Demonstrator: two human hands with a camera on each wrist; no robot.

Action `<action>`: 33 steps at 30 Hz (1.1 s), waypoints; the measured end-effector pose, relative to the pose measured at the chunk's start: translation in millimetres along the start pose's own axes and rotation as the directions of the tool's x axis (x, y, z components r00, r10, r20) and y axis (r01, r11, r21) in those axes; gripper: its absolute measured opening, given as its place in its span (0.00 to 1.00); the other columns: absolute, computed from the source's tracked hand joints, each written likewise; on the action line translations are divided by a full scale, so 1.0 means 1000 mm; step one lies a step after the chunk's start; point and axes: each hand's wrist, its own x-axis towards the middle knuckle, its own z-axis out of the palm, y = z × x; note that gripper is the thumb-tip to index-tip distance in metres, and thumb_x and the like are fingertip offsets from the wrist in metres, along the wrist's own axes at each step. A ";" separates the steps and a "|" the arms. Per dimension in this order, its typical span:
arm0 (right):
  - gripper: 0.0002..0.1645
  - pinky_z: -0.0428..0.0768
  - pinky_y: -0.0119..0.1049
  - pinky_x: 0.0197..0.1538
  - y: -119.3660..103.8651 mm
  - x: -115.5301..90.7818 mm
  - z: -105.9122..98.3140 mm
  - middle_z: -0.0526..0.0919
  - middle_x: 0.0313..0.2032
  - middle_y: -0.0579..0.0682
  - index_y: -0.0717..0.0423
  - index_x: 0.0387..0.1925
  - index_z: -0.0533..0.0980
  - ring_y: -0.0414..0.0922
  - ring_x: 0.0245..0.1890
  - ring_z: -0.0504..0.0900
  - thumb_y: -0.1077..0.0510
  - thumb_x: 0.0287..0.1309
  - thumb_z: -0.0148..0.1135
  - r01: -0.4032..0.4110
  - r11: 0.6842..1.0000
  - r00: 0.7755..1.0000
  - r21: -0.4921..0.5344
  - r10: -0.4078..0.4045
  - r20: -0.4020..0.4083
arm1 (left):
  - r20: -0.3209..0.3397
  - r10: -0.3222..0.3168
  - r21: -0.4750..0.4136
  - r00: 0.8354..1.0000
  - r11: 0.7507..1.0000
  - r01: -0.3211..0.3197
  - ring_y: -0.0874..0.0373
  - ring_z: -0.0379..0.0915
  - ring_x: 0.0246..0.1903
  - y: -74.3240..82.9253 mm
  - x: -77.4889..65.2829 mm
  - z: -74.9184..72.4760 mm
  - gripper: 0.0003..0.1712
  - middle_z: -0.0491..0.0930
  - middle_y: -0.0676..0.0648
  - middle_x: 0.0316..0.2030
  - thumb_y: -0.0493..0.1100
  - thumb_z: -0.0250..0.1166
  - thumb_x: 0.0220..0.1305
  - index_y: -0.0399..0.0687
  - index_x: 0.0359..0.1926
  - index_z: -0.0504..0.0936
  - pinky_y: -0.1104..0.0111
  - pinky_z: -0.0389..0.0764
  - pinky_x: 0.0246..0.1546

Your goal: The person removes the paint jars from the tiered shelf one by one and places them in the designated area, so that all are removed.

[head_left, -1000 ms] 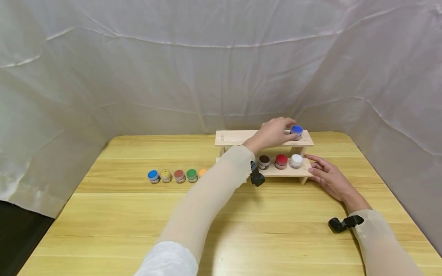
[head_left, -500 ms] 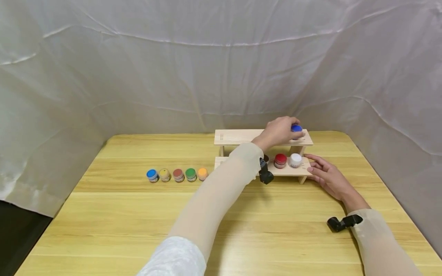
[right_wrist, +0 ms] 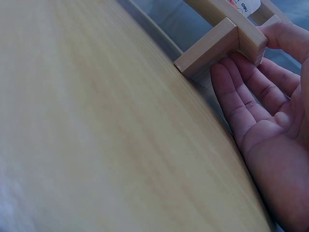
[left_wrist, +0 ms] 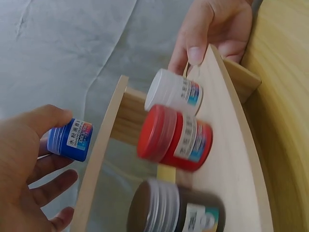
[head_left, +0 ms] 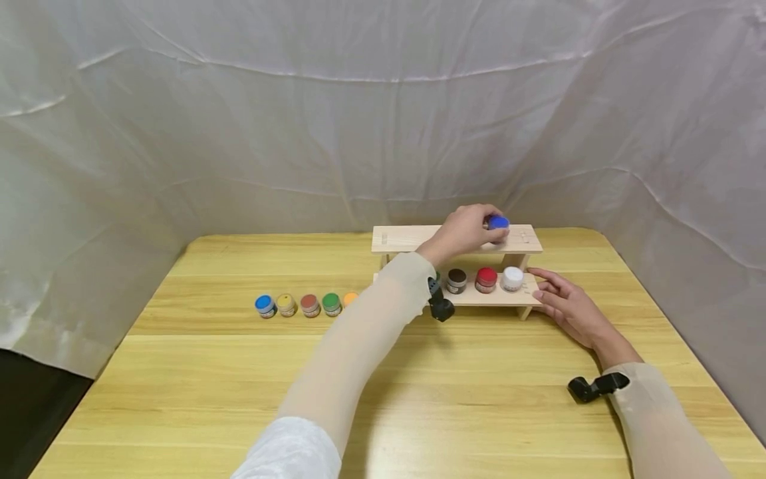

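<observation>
While the left hand [head_left: 463,229] pinches a dark blue jar [head_left: 499,225], the right hand [head_left: 571,309] has the end of the rack

As you scan in from the left, five little jars sit in a row on the table [head_left: 239,386]: light blue [head_left: 266,306], yellow [head_left: 286,305], reddish-brown [head_left: 310,305], green [head_left: 332,304], then orange [head_left: 350,299], half hidden by the left sleeve [head_left: 353,359]. Next comes the two-tier wooden rack [head_left: 407,236], long axis running left to right.

Key bit: the dark blue jar is at the upper tier, just right of the left hand's palm, and beyond and left of the right hand, so the left is clearly nearer. It's a squat cylinder, roughly upright, lid up. Can't tell if its base touches the board. Thumb and finger pinch it, other fingers loosely spread.

On the lower tier, past a sliver of dark green by the wrist, stand dark brown [head_left: 457,281], red [head_left: 486,280] and white [head_left: 512,279] jars. At the far right, the right hand lightly grips that tier's end, thumb on the board, fingers gently curved below. No jar in it.

Materials: pale, square-edged planks with joints showing, smooth yellowish wood-grain tabletop, plasticky jars with printed labels, and creased, satiny grey cloth [head_left: 299,133] behind.
</observation>
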 end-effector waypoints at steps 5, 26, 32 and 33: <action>0.33 0.79 0.31 0.52 0.000 0.001 -0.001 0.75 0.46 0.51 0.63 0.73 0.53 0.40 0.49 0.79 0.70 0.70 0.49 0.001 1.000 1.000 0.002 -0.001 0.004 | -0.008 0.007 0.000 1.000 1.000 -0.007 0.64 0.74 0.47 -0.007 -0.010 -0.012 0.25 0.79 0.53 0.51 0.57 0.64 0.65 0.52 0.59 0.78 0.77 0.73 0.49; 0.32 0.79 0.32 0.52 -0.001 0.001 -0.004 0.73 0.47 0.52 0.62 0.73 0.55 0.40 0.48 0.79 0.71 0.70 0.48 0.020 1.000 1.000 0.006 -0.020 0.023 | -0.072 0.105 0.076 0.992 0.992 -0.099 0.63 0.73 0.51 -0.034 -0.074 -0.061 0.23 0.78 0.55 0.51 0.55 0.64 0.66 0.51 0.57 0.78 0.70 0.72 0.53; 0.32 0.79 0.31 0.51 -0.002 -0.001 -0.003 0.73 0.47 0.52 0.61 0.73 0.56 0.40 0.48 0.79 0.71 0.70 0.48 0.018 1.000 1.000 0.024 -0.018 0.015 | -0.110 0.167 0.139 0.980 0.979 -0.151 0.59 0.73 0.52 -0.043 -0.096 -0.071 0.23 0.79 0.52 0.51 0.55 0.64 0.65 0.51 0.56 0.79 0.63 0.72 0.55; 0.32 0.79 0.31 0.51 -0.002 -0.001 -0.003 0.73 0.46 0.52 0.61 0.73 0.56 0.40 0.48 0.80 0.71 0.70 0.48 0.018 1.000 1.000 0.025 -0.018 0.015 | -0.115 0.169 0.143 0.979 0.978 -0.152 0.58 0.73 0.52 -0.045 -0.099 -0.073 0.23 0.79 0.52 0.51 0.55 0.64 0.65 0.51 0.56 0.80 0.62 0.72 0.55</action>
